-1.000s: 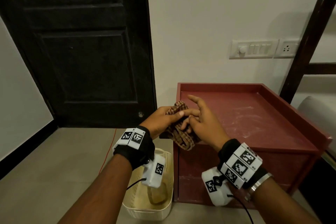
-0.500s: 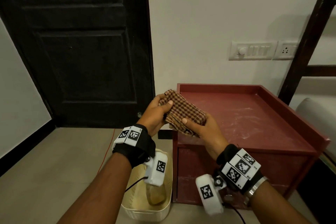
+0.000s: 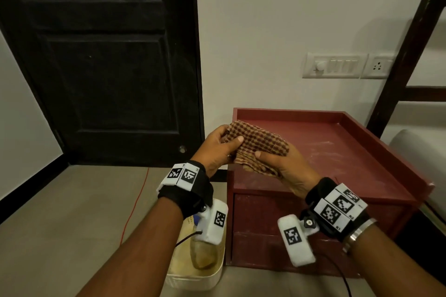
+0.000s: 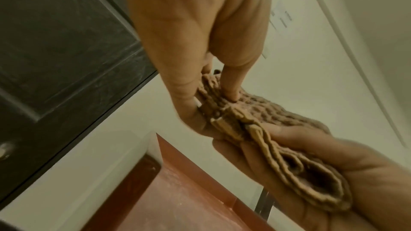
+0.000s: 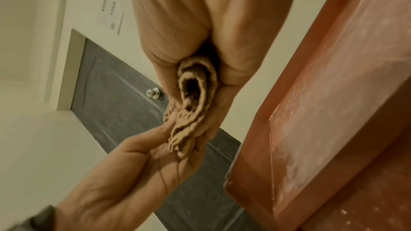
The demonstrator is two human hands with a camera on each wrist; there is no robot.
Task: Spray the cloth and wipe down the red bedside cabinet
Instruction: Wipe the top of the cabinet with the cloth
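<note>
Both hands hold the folded checked cloth above the near-left corner of the red bedside cabinet: left hand pinching its far edge, right hand cupped around the near folds. Open floor lies left of them.

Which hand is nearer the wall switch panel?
Right. The right hand holds the cloth over the cabinet's front left corner, below the panel; the left hand is farther left, off the cabinet.
</note>
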